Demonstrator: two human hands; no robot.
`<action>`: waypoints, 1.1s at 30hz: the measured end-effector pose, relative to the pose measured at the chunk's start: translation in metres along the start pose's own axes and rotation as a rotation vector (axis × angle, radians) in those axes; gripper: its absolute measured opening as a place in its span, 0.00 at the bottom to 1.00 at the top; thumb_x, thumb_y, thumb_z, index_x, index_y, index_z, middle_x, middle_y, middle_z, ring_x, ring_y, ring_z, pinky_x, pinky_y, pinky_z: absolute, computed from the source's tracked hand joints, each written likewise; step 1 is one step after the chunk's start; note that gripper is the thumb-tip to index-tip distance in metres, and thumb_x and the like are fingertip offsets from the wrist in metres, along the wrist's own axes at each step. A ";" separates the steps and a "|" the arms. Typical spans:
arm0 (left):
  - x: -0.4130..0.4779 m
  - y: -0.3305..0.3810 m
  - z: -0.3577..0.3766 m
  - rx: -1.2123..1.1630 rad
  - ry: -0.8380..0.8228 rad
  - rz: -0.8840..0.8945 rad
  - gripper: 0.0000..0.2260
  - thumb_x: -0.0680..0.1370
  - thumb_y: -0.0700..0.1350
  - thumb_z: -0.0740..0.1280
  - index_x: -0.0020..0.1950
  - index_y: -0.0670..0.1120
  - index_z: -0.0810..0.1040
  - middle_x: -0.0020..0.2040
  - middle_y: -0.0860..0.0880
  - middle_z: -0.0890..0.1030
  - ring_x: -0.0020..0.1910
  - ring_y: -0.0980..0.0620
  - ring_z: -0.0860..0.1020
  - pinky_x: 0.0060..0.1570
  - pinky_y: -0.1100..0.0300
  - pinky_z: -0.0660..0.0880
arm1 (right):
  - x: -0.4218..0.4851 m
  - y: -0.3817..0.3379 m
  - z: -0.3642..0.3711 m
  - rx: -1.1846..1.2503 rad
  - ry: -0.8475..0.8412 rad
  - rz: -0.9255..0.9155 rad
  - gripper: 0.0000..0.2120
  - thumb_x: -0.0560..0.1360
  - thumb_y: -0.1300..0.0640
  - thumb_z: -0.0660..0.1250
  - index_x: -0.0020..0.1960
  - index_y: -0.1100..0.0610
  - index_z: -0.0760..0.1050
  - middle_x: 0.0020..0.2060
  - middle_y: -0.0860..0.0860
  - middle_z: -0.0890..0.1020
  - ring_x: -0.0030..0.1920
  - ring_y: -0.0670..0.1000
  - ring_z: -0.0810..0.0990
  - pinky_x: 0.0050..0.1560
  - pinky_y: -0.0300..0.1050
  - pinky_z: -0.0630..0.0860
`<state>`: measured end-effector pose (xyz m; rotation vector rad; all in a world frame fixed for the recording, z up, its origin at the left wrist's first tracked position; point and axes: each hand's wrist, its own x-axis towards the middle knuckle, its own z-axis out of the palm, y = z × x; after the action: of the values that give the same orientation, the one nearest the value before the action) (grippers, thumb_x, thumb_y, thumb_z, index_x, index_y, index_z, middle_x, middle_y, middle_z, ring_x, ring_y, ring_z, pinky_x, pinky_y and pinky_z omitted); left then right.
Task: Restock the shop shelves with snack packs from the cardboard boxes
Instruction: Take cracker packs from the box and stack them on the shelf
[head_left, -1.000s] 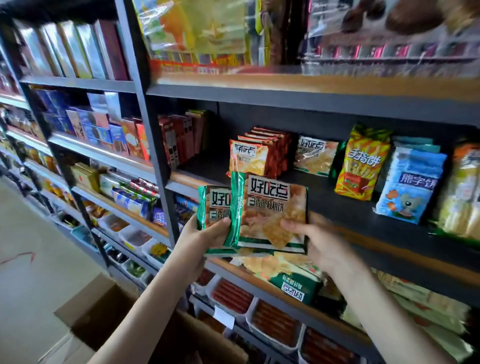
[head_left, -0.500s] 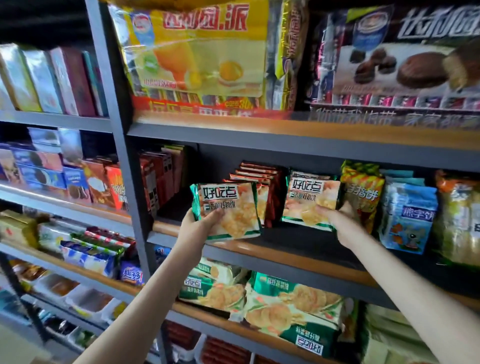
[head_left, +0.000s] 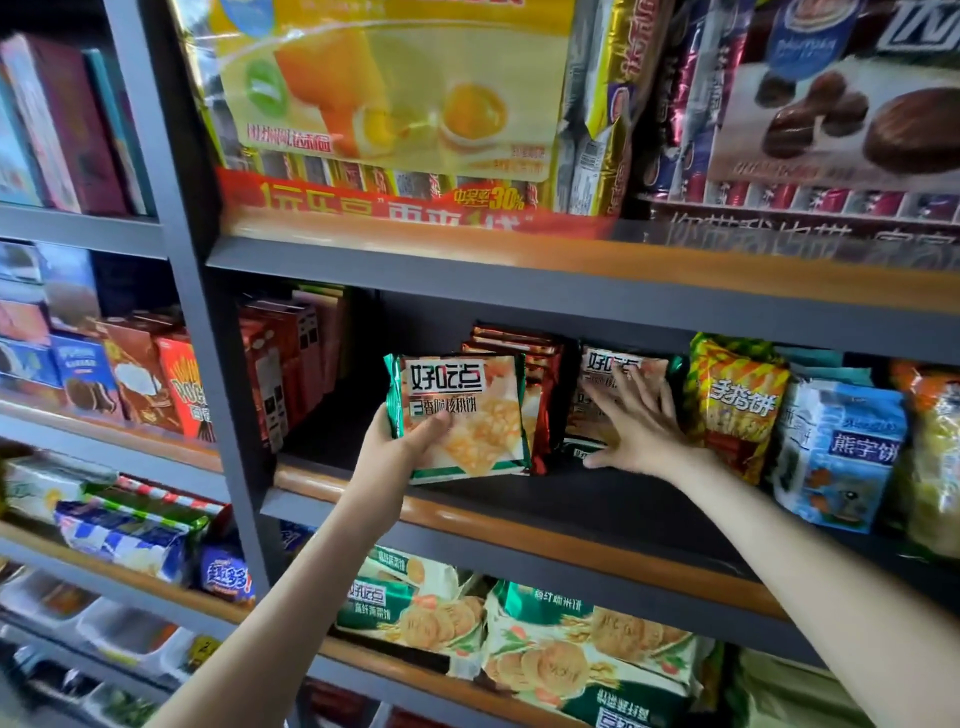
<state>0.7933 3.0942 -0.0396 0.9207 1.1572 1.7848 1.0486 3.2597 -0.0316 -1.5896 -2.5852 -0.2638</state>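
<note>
My left hand (head_left: 402, 441) grips a green-edged cracker pack (head_left: 467, 410) by its lower left corner and holds it upright above the front of the middle shelf (head_left: 571, 545). My right hand (head_left: 636, 426) rests flat, fingers spread, against a second identical cracker pack (head_left: 613, 369) that stands at the back of the shelf. That pack sits between red-edged packs (head_left: 540, 374) on its left and a yellow snack bag (head_left: 737, 400) on its right. No cardboard box is in view.
A blue-and-white biscuit bag (head_left: 841, 457) stands right of the yellow bag. Red boxes (head_left: 291, 364) fill the shelf's left end. Large cake packs (head_left: 395, 104) sit on the shelf above, green biscuit bags (head_left: 545, 649) on the shelf below. A grey upright post (head_left: 208, 338) divides the bays.
Both hands rose from waist height to the middle shelf. The right hand pushed its pack to the back of the shelf and now lies flat on it; the left still holds its pack.
</note>
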 end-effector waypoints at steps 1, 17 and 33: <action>0.001 0.000 0.000 0.007 -0.020 0.003 0.14 0.74 0.39 0.71 0.59 0.45 0.76 0.50 0.46 0.85 0.48 0.46 0.84 0.49 0.52 0.79 | 0.005 0.000 -0.003 -0.025 -0.060 0.005 0.54 0.68 0.33 0.69 0.76 0.43 0.33 0.74 0.53 0.30 0.74 0.56 0.28 0.71 0.59 0.30; 0.015 -0.009 -0.007 0.016 -0.067 0.004 0.15 0.74 0.38 0.71 0.60 0.45 0.75 0.52 0.45 0.84 0.49 0.46 0.84 0.50 0.54 0.79 | 0.035 0.021 -0.012 0.440 -0.698 0.075 0.51 0.71 0.48 0.74 0.78 0.43 0.38 0.78 0.49 0.41 0.78 0.53 0.44 0.74 0.50 0.50; 0.026 -0.016 0.020 0.022 -0.063 -0.045 0.18 0.74 0.39 0.71 0.63 0.44 0.73 0.53 0.46 0.84 0.49 0.46 0.84 0.51 0.52 0.80 | 0.016 0.006 -0.002 -0.303 0.132 0.034 0.47 0.74 0.50 0.70 0.78 0.49 0.39 0.77 0.56 0.43 0.77 0.59 0.44 0.74 0.58 0.46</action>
<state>0.8035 3.1290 -0.0449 0.9501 1.1508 1.6986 1.0471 3.2758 -0.0267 -1.6384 -2.5071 -0.7625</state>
